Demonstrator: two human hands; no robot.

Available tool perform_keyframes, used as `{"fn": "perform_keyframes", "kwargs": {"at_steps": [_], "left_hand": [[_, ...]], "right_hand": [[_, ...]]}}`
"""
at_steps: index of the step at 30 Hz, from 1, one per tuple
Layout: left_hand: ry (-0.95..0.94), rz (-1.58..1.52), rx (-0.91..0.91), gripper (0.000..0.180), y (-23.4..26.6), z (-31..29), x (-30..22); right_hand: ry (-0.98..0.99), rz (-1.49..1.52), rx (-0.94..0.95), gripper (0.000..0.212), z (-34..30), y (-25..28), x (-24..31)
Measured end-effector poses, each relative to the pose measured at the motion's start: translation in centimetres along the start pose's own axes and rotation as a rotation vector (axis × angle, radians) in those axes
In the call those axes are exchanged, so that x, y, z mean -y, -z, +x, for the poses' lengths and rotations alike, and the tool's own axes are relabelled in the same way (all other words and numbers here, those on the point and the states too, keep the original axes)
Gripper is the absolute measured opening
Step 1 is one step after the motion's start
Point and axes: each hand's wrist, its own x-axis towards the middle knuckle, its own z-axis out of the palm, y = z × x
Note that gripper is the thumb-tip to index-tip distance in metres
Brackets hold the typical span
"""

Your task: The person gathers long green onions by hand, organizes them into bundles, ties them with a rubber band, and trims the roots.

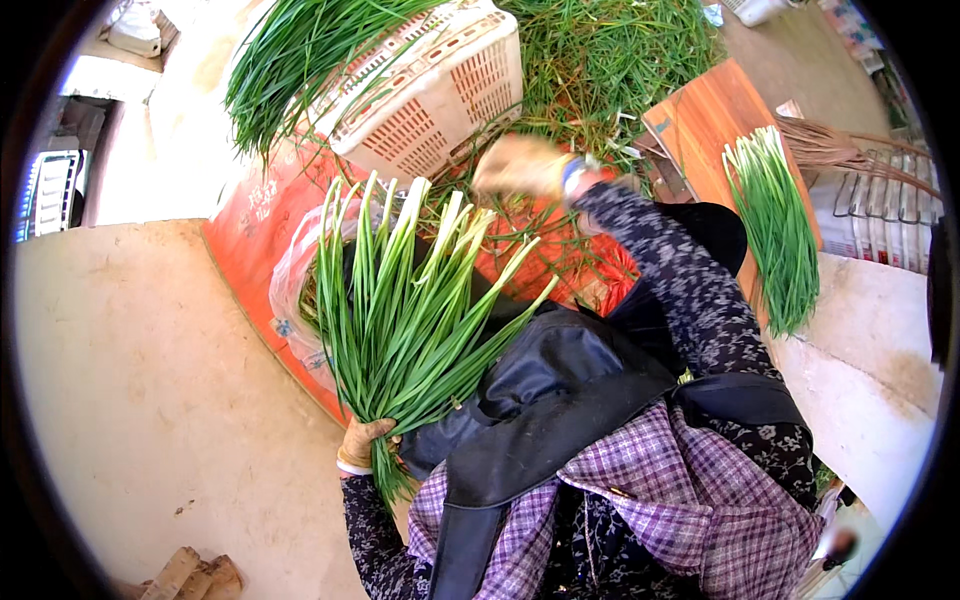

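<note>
Where the bare concrete floor lies open to the left, a bunch of green chives is gripped near its base by the gloved left hand, leaves fanned upward. Over the loose chive pile, beside the tipped plastic crate, the gloved right hand is extended; its grip cannot be told. A trimmed bundle is laid across the wooden board edge at right.

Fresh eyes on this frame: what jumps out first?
The big bunch of green chives at centre-left, gripped at its base by the gloved left hand. Next, the tipped white plastic crate at the top spilling more greens. The right hand reaches toward the loose pile beneath it.
</note>
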Motion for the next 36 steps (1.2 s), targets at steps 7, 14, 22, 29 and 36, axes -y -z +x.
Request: {"fn": "perform_keyframes", "kwargs": {"at_steps": [7, 14, 22, 29, 36], "left_hand": [[0.006, -0.005, -0.017, 0.043, -1.8, -1.0, -1.4], [-0.039, 0.009, -0.028, 0.044, -2.2, -0.9, -1.6], [0.001, 0.049, -0.096, 0.038, -4.4, -2.4, -3.1], [0.012, 0.046, -0.110, 0.036, -4.7, -2.2, -2.4], [0.038, 0.133, -0.101, 0.037, -5.0, -2.8, -3.4]], "right_hand": [[0.094, -0.120, 0.447, 0.040, 0.3, -8.5, 1.6], [0.250, 0.004, 0.449, 0.043, 0.5, -8.7, 1.5], [0.141, -0.091, -0.013, 0.023, 0.4, -12.5, -1.7], [-0.573, 1.109, -0.127, 0.024, -7.1, -3.6, -15.8], [0.051, 0.384, -0.258, 0.022, -7.0, -13.4, -7.1]]}}
